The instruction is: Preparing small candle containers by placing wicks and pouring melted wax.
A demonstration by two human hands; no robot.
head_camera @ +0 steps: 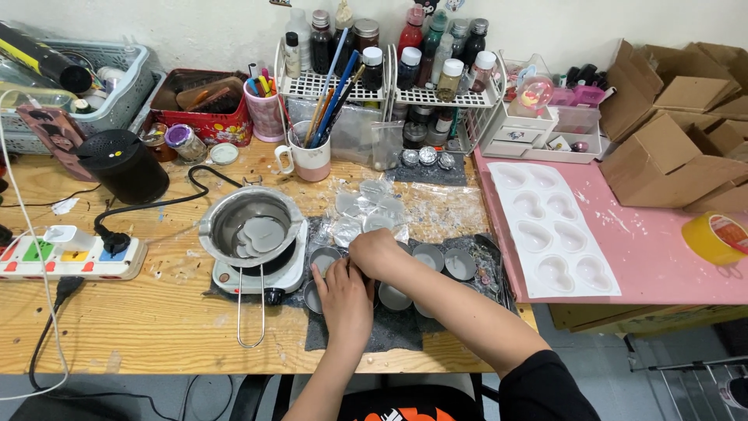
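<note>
- Reaching in from the lower edge, both forearms meet over a dark mat [389, 331] at the middle of the wooden table [156, 320].
- Left hand [345, 300] lies palm down, fingers together and pointing away, their tips on a small grey round tin [323, 257] or just beside it.
- Right hand [376, 253] crosses in from the right, knuckles up and fingers curled under; whether they pinch anything cannot be told.
- More round tins [460, 263] sit on the mat around the hands, one partly hidden under the right wrist.
- Just left stands a metal melting pot [251, 226] on a small white hot plate [261, 277], its wire handle toward the person.
- To the right, on a pink sheet [662, 249], lies a white heart-shaped mould tray [553, 228].
</note>
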